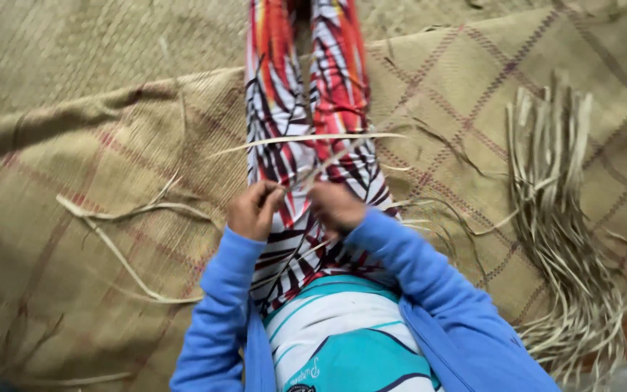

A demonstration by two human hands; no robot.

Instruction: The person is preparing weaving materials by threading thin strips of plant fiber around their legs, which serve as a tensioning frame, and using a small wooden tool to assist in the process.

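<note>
**Hands at work on leaf strips over the lap**

Blue sleeves (429, 283) lead to both hands above the patterned trousers (292, 109). Left hand (254, 210) and right hand (337, 207) pinch pale strips (306, 139) (fingers clenched). Beside the trousers lies a woven mat (74, 189); a strip bundle (560, 218) rests on it.
</note>
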